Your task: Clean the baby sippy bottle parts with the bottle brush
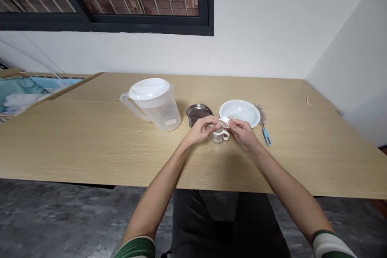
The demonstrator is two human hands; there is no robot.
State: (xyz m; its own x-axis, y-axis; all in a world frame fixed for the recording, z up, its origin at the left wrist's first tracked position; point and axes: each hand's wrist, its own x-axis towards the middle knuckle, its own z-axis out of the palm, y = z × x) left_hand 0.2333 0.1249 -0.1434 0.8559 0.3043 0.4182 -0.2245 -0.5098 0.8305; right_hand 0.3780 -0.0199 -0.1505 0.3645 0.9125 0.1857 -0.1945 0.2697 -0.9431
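Between my two hands is a small white cap-like piece [224, 122], tilted, with its exact kind too small to tell. My left hand [204, 131] pinches at its left side, fingers bent together. From the right, my right hand [243, 134] grips it between thumb and fingers. Just below them a small clear cup [217, 138] with a white curved handle and reddish markings stands upright on the table; the fingers partly cover its top. Behind my left hand sits a round shiny metal bowl [198, 107], partly hidden.
A translucent white pitcher [163, 111] with a lid stands to the left. Behind my right hand lies a white dish [256, 117], a thin wire-like line across it. A brush with a blue handle [266, 136] lies right of it on the wooden table [90, 137].
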